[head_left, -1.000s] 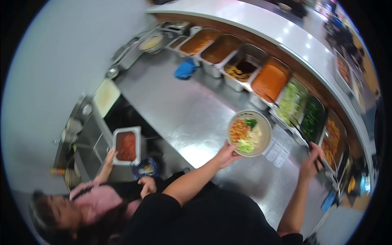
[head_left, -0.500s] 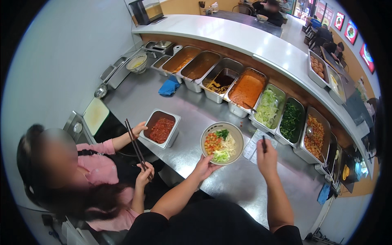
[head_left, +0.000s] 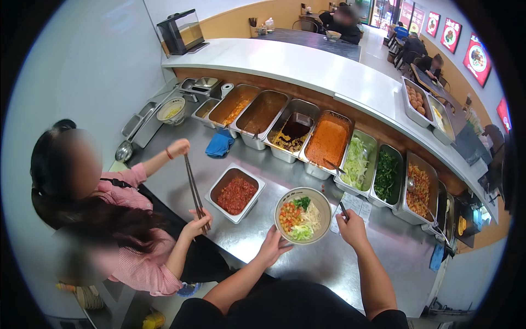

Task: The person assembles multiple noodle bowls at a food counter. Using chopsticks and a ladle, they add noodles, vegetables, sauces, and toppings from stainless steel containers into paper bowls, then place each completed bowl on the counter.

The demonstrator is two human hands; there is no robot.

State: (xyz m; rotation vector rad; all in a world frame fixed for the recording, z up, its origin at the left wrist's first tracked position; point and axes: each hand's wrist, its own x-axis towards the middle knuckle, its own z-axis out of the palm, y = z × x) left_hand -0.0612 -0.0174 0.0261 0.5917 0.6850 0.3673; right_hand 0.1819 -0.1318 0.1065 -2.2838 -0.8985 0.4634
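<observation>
My left hand (head_left: 272,248) grips the lower left side of a pale bowl (head_left: 324,230), thumb near the rim and fingers partly under it. In the bowl are noodles (head_left: 311,216), diced orange and yellow vegetables (head_left: 290,215), chopped greens (head_left: 301,203) and shredded lettuce (head_left: 301,232). A dark pen-like stick (head_left: 343,210) is pinched in my right hand (head_left: 352,229), just right of the bowl. Paper slips (head_left: 359,205) lie on the counter beyond that hand. Left of the bowl stands a steel pan (head_left: 213,205) of red chopped sauce (head_left: 236,195).
At the left a co-worker in pink (head_left: 129,197) holds long dark chopsticks (head_left: 193,186) with both hands. A row of steel pans with soups, sauce (head_left: 327,140), lettuce (head_left: 358,159), greens (head_left: 388,172) and diced vegetables (head_left: 423,183) lines the counter's far side. A blue cloth (head_left: 219,143) lies there too.
The co-worker's far hand has left the red sauce pan and now holds the chopsticks' upper ends. My right hand with the dark stick has come nearer the bowl. The view has shifted.
</observation>
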